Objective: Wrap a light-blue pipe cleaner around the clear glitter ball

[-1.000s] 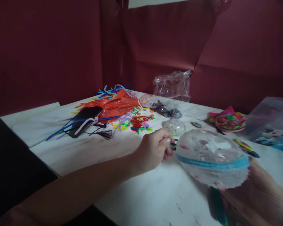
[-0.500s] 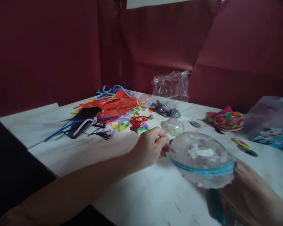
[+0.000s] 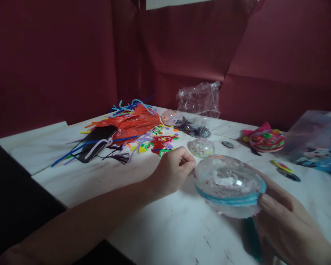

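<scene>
A clear, rounded plastic ball (image 3: 226, 173) with a turquoise band (image 3: 231, 198) wrapped round its middle hangs just above the table. My right hand (image 3: 287, 217) grips its right side, the thumb resting near the band. At the ball's left end, my left hand (image 3: 176, 169) is closed in a pinch; whatever sits between its fingertips is too small to make out. Just behind the ball lies a clear half dome (image 3: 201, 148) with coloured specks. Partly under my right hand, a dark green object (image 3: 252, 237) rests on the table.
Left of centre are a red plastic bag (image 3: 135, 123), pipe cleaners (image 3: 79, 149), and a black phone (image 3: 96, 147). Farther back stand a crumpled clear bag (image 3: 200, 97) and a dark packet (image 3: 193, 128). On the right are a decorated fish-like piece (image 3: 266, 140) and a printed pouch (image 3: 317, 147).
The ball has shifted slightly left and turned a little. My right hand has come round so its thumb and fingers show more clearly on the ball. My left hand has barely moved.
</scene>
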Demonstrator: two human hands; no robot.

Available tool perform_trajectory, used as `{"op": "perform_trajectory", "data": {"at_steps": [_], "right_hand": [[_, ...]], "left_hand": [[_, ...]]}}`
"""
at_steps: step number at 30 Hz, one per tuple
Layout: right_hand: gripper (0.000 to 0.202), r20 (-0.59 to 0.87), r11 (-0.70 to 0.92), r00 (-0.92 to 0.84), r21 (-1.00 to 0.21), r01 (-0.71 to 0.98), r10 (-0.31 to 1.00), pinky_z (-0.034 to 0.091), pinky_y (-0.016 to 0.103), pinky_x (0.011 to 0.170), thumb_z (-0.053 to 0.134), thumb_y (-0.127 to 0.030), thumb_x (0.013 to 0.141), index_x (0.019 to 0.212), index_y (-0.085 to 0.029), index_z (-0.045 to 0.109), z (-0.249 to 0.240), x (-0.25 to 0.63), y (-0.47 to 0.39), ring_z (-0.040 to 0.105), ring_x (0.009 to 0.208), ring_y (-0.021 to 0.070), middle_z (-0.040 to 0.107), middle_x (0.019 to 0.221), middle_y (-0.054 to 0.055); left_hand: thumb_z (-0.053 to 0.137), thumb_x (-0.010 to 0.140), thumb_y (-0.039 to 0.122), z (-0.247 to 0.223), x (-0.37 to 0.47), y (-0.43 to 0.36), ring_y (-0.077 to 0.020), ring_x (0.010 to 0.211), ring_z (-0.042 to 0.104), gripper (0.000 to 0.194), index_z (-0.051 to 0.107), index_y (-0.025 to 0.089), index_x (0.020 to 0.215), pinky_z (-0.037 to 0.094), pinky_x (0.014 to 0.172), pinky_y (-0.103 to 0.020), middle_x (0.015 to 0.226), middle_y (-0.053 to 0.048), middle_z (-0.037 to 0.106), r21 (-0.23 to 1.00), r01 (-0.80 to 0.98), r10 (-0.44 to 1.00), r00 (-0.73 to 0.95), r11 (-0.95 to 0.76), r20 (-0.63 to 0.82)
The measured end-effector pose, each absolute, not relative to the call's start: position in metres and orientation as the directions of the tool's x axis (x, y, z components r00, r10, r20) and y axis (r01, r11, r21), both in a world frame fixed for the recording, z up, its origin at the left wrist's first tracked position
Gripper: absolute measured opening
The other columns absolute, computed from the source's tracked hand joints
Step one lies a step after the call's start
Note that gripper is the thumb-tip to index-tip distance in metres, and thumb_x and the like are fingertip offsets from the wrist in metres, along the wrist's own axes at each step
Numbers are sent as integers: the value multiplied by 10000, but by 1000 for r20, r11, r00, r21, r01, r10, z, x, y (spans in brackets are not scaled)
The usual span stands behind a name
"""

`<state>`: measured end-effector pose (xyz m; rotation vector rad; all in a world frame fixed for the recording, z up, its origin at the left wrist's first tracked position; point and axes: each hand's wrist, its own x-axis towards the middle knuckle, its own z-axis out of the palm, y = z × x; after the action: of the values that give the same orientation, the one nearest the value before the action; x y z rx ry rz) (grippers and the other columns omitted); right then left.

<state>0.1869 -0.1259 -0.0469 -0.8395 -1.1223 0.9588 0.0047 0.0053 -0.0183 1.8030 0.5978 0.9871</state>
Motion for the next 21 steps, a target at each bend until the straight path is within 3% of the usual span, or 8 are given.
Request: {"op": "perform_trajectory", "data": {"at_steps": [5, 8, 11, 17, 21], "right_hand": [[601, 363, 387, 153, -905, -174, 919, 328, 381, 970, 894, -400, 920, 1349, -224, 511, -50, 189, -126, 240, 1144, 340, 307, 1240, 94], [647, 351, 378, 175, -912, -158, 920, 346, 363, 959, 891, -386, 923, 1362, -157, 476, -50, 187, -125, 250, 1138, 344, 293, 1242, 127], [648, 348, 380, 201, -913, -151, 916, 383, 333, 929, 901, -380, 906, 1340, -130, 490, -50, 182, -124, 295, 1114, 341, 325, 1212, 143], [557, 356, 387, 208, -912, -133, 911, 371, 334, 937, 883, -364, 907, 1295, -140, 552, -50, 174, -123, 315, 1107, 326, 368, 1173, 129], [566, 350, 385, 221, -912, -141, 910, 398, 305, 913, 884, -353, 900, 1292, -127, 545, -45, 167, -124, 329, 1099, 320, 376, 1162, 135]], "left_hand": [[413, 832, 315, -12, 1, 5, -65, 410, 410, 263, 490, 160, 634, 319, 424, -195, 488, 41, 482, 921, -20, 758, 561, -389, 333], [654, 691, 361, -12, -2, -1, -66, 534, 421, 267, 477, 164, 665, 342, 496, -185, 582, 52, 472, 891, -65, 731, 546, -450, 409], [750, 606, 235, -13, -2, -7, -80, 661, 460, 315, 513, 159, 799, 407, 614, -189, 731, 31, 489, 777, -146, 590, 571, -612, 571], [583, 797, 180, -18, -1, -11, -107, 727, 532, 40, 577, 152, 825, 461, 678, -220, 806, -24, 545, 499, -136, 370, 514, -856, 774], [507, 841, 162, -20, -3, -11, -117, 739, 560, 73, 568, 152, 802, 477, 676, -224, 775, -33, 569, 353, -95, 271, 471, -931, 840]]}}
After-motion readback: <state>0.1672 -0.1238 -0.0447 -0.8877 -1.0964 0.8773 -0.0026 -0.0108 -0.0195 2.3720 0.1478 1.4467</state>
